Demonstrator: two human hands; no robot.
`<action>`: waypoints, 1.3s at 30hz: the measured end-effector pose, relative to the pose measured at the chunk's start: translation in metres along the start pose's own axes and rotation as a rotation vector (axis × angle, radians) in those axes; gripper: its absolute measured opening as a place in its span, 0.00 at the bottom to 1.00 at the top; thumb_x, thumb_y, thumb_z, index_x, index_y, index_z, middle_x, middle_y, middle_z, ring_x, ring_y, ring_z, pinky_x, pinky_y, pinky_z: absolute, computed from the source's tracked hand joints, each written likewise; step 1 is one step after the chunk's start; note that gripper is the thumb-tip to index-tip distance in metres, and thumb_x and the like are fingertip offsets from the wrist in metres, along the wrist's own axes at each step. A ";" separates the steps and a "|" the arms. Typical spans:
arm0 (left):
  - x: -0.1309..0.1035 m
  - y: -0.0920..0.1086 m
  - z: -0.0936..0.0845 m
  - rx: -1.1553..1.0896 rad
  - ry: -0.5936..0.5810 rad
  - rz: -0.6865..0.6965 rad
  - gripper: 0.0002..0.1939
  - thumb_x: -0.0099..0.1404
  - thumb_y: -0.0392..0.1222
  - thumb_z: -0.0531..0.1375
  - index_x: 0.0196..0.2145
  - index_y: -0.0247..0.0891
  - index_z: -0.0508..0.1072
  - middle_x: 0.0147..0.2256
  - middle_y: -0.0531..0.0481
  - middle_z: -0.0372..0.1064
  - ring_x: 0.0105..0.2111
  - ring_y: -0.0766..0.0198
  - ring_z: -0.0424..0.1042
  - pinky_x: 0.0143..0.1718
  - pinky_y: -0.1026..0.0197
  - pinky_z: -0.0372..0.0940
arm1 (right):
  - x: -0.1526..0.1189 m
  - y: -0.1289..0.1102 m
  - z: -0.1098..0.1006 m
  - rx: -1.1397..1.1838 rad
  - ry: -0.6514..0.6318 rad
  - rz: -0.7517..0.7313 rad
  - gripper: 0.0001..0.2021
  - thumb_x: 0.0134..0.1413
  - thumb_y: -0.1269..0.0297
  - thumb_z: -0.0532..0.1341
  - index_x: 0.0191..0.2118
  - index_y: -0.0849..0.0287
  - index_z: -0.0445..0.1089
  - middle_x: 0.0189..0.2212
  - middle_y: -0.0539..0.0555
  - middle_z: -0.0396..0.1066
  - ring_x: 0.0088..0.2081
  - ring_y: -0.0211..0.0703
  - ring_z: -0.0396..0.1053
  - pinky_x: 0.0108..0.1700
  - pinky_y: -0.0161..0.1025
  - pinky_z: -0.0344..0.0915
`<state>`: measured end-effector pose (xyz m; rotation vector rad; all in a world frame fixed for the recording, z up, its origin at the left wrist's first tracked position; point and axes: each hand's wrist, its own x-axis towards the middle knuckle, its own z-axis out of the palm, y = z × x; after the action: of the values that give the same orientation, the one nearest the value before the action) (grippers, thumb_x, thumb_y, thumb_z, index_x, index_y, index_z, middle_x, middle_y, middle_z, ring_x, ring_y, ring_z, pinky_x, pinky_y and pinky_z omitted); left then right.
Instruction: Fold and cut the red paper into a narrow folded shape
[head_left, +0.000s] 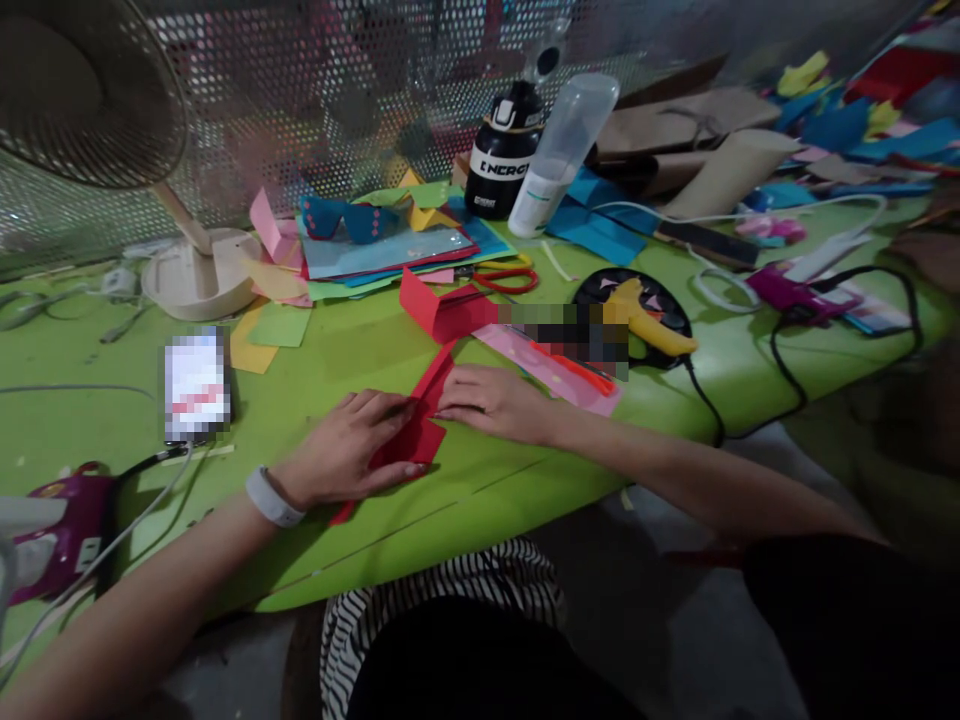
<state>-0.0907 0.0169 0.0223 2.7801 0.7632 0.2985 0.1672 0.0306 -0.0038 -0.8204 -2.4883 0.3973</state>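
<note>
A folded sheet of red paper lies on the green table near its front edge, between my hands. My left hand rests flat over its left part, thumb spread away from the fingers, with a pale band on the wrist. From the other side my right hand has its fingers closed together at the paper's right edge; its fingertips are partly hidden. Just beyond stands another folded red paper. Close by on the right lies a pink strip with an orange-red tool on it.
Behind are scissors, stacked coloured paper, blue paper glasses, a black bottle and a clear bottle. A fan and phone stand left. A yellow glue gun rests on a black round pad right.
</note>
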 end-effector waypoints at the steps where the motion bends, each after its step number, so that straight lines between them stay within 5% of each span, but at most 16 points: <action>1: 0.000 0.000 0.000 0.000 -0.008 0.006 0.32 0.67 0.61 0.55 0.57 0.31 0.68 0.55 0.34 0.65 0.51 0.49 0.67 0.53 0.46 0.64 | 0.000 0.001 -0.002 -0.047 0.003 -0.036 0.13 0.66 0.60 0.55 0.38 0.58 0.74 0.34 0.55 0.72 0.35 0.43 0.68 0.37 0.40 0.64; 8: -0.001 0.001 0.006 -0.018 -0.099 0.119 0.38 0.69 0.61 0.52 0.64 0.28 0.58 0.66 0.32 0.50 0.67 0.50 0.50 0.66 0.48 0.51 | -0.007 0.002 -0.010 -0.068 0.049 0.023 0.12 0.65 0.61 0.56 0.35 0.59 0.75 0.35 0.57 0.73 0.37 0.45 0.69 0.41 0.42 0.65; 21: 0.000 0.001 0.008 0.050 -0.113 0.113 0.41 0.68 0.62 0.52 0.64 0.24 0.54 0.64 0.30 0.53 0.65 0.49 0.54 0.65 0.49 0.52 | -0.001 -0.007 0.007 0.112 0.107 0.474 0.07 0.59 0.65 0.59 0.29 0.58 0.67 0.29 0.52 0.66 0.33 0.41 0.64 0.36 0.39 0.59; 39: 0.001 0.002 0.005 0.053 -0.158 0.114 0.38 0.69 0.61 0.52 0.66 0.32 0.53 0.67 0.34 0.45 0.67 0.47 0.49 0.66 0.45 0.50 | 0.000 -0.012 0.010 0.081 0.160 0.487 0.07 0.60 0.65 0.58 0.31 0.58 0.66 0.30 0.52 0.65 0.32 0.40 0.63 0.35 0.39 0.59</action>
<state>-0.0877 0.0143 0.0181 2.8601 0.5839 0.0780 0.1564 0.0199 -0.0075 -1.3675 -2.0948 0.5660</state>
